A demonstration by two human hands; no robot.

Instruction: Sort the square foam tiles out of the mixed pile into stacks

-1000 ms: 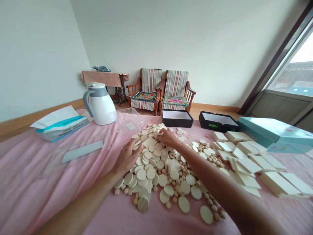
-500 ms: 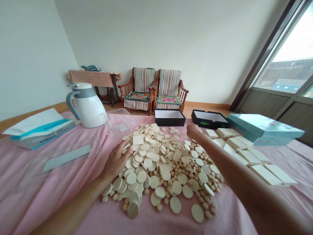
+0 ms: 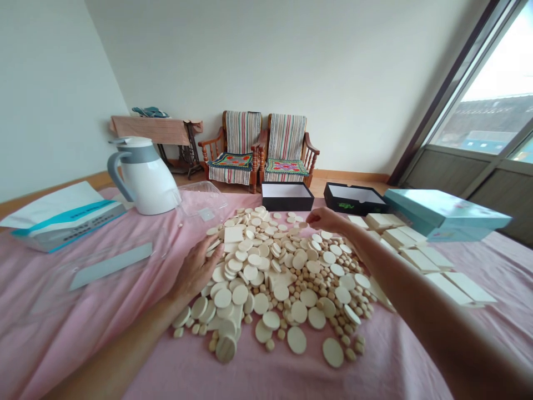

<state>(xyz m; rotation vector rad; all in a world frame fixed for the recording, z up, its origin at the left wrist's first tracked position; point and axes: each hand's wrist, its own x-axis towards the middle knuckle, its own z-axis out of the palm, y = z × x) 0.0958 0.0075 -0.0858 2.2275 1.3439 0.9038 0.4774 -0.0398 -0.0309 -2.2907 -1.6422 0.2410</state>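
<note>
A wide heap of pale round wooden discs [image 3: 281, 292] covers the middle of the pink cloth, mixed with small wooden cubes [image 3: 322, 286] on its right side. Against the heap's left edge lies my left hand [image 3: 199, 268], fingers stretched out and apart, beside a square wooden tile [image 3: 234, 234]. My right hand [image 3: 328, 220] is at the far right edge of the heap, thumb and fingers pinched together close to a few discs. Whatever is between those fingertips, if anything, is too small or hidden to make out.
Two shallow black boxes [image 3: 287, 203] stand at the back. Stacked wooden blocks [image 3: 428, 259] and a light-blue box [image 3: 449, 219] are on the right. On the left are a white jug [image 3: 150, 183], a tissue pack [image 3: 70, 225] and clear plastic trays [image 3: 204, 200].
My right hand has moved slightly left along the heap's far edge, and its fingers now point left. My left hand stays at the heap's left side. The view has shifted a little.
</note>
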